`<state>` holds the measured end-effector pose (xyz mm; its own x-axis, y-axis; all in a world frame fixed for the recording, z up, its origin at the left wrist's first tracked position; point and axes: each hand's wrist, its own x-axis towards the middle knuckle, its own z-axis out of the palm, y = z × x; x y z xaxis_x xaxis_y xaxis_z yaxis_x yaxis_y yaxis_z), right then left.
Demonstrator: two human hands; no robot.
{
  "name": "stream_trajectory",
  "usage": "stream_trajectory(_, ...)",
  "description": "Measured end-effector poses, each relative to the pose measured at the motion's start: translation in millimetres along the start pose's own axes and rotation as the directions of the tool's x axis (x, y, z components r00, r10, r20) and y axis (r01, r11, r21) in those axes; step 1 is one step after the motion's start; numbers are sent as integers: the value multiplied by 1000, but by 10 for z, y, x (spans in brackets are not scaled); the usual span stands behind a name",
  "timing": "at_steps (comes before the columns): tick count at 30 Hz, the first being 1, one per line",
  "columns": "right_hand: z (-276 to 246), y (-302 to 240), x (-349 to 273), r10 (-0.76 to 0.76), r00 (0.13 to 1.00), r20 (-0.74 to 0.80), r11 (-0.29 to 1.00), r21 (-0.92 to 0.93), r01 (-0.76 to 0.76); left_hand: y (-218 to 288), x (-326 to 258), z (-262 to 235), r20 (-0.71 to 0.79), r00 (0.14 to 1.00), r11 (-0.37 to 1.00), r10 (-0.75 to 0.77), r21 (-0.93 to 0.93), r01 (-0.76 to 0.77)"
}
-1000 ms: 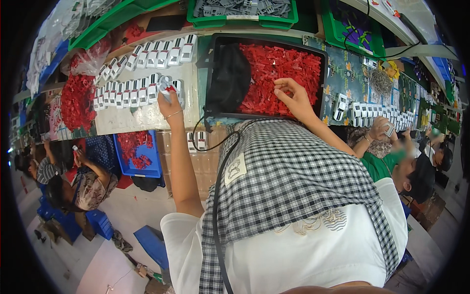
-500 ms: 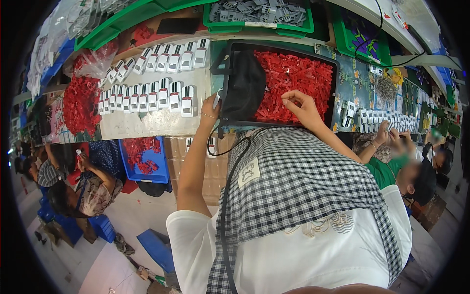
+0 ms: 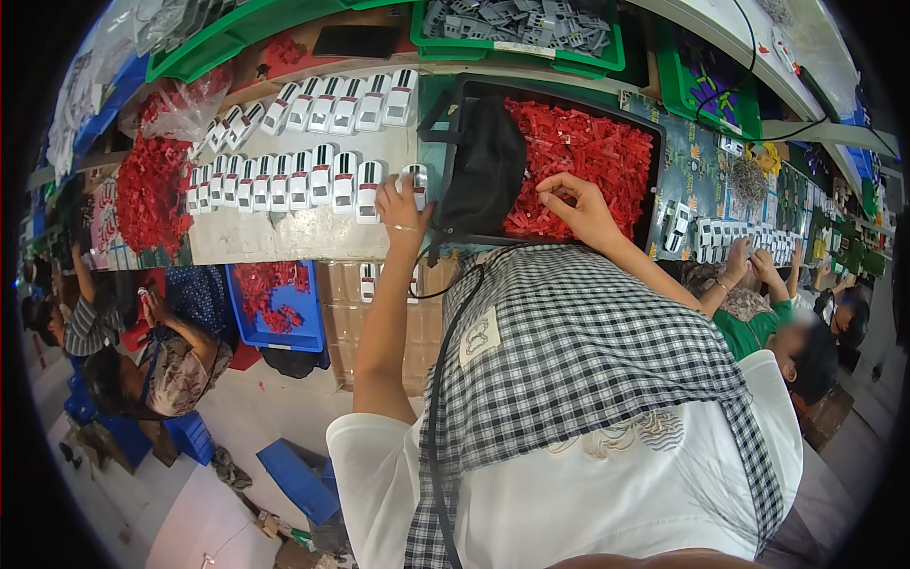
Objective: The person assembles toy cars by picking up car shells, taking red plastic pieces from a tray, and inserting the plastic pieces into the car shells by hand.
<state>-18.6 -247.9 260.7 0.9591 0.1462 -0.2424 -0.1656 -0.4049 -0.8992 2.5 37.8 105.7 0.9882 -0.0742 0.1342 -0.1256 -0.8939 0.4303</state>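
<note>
My left hand (image 3: pixel 402 206) is closed around the near end of a white toy car (image 3: pixel 415 178). This car is at the right end of the front row of white toy cars (image 3: pixel 298 180), resting on the pale tabletop. Over the black tray (image 3: pixel 654 180), my right hand (image 3: pixel 580 207) hovers with thumb and forefinger pinched together. Anything small between those fingertips cannot be made out. Loose red plastic strips (image 3: pixel 583 142) fill the tray, and a black cloth bag (image 3: pixel 485 161) lies over its left side.
A green bin of grey parts (image 3: pixel 517 45) stands behind the tray. Red parts (image 3: pixel 152 194) are heaped at the left, with a blue crate (image 3: pixel 273 334) below. A co-worker's hands (image 3: pixel 744 261) are at the right beside more white cars (image 3: pixel 749 237). A dark cable (image 3: pixel 474 284) crosses my apron.
My left hand has moved slightly up and left with the toy car, which was tilted on its side and now lies roof up beside the row. My right hand stays pinched over the tray.
</note>
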Motion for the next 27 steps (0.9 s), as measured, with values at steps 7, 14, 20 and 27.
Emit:
stream_trajectory(7, 42, -74, 19, -7, 999, 32, 1000, 20, 6, -259, 134, 131, -11, 990, 956, -140, 258, 138)
stream_trajectory(14, 65, -101, 32, 13, 1000, 9, 1000, 0, -13, -469, 149, 92, 52, 988, 944, -143, 309, 120)
stream_trajectory(20, -62, -7, -54, 46, 998, -43, 999, 17, -45, -951, 332, -17, -35, 976, 889, -214, 407, 209)
stream_trajectory(27, -206, 122, -64, -15, 998, 54, 993, 122, 9, -1773, 373, 55, -130, 938, 944, -322, 33, 328)
